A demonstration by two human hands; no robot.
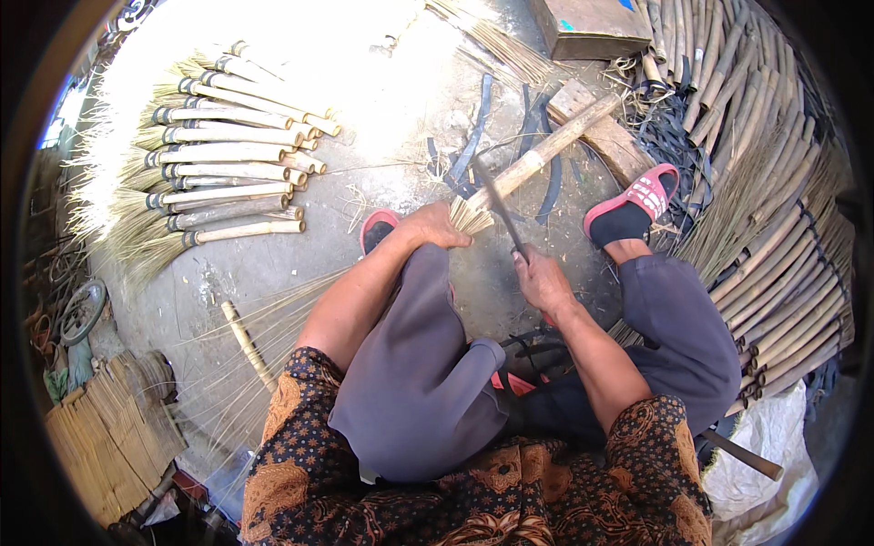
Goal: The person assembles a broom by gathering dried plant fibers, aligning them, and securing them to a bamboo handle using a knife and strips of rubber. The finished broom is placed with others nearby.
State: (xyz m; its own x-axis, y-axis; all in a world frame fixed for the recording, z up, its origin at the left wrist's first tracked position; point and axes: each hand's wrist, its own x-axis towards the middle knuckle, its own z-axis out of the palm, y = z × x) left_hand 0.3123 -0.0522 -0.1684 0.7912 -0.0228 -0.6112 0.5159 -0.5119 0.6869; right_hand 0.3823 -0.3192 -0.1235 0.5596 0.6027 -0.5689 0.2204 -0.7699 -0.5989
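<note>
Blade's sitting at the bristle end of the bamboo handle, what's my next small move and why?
Probably draw the blade in the right hand down across the bristle stubs: the left hand already grips that end, and the bamboo handle rests on the wooden block.

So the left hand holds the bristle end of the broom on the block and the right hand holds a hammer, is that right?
Not quite. The right hand holds a knife, not a hammer, as the head view shows. The left hand does hold the bristle end of the broom on the block.
</note>
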